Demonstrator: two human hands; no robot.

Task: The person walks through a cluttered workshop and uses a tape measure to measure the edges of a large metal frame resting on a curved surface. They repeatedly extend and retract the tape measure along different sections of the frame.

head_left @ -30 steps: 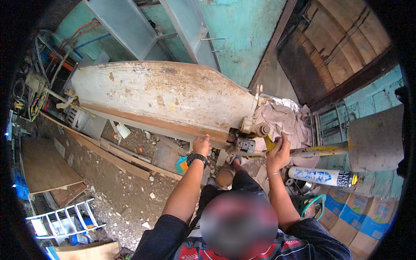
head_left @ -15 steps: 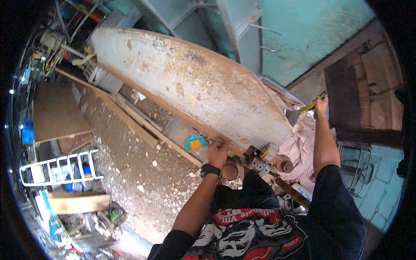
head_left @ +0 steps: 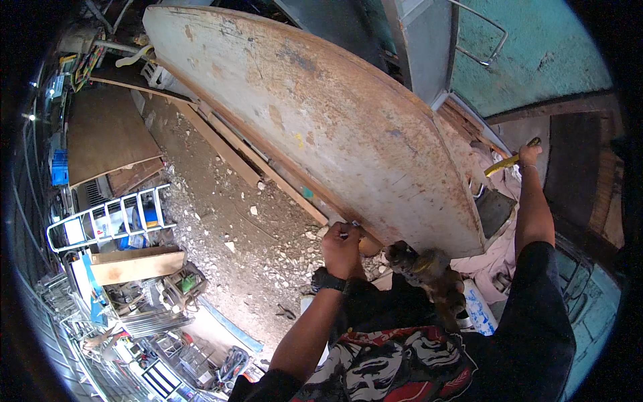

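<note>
A large, whitish, rust-stained panel (head_left: pixel 321 107) with a long curved edge stretches from the far left to just in front of me. At its near lower edge my left hand (head_left: pixel 342 249) is closed, its fingers pinched together next to a small pale glint; what they hold is too small to make out. Out to the right, beyond the panel's near end, my right hand (head_left: pixel 530 156) is closed round a slim yellow tool (head_left: pixel 502 165) with a dark end. The kind of tool cannot be told.
Greasy round metal parts (head_left: pixel 429 264) sit close before my body. Long wooden strips (head_left: pixel 224 149) lie on the stony ground along the panel. A white ladder (head_left: pixel 107 218), a wooden board (head_left: pixel 137 266) and scrap metal are at left. A pinkish cloth (head_left: pixel 492 268) lies at right.
My view has shifted, so the panel appears larger and nearer. My right hand, with the yellow tool, appears farther right. My left hand stays by the panel's lower edge.
</note>
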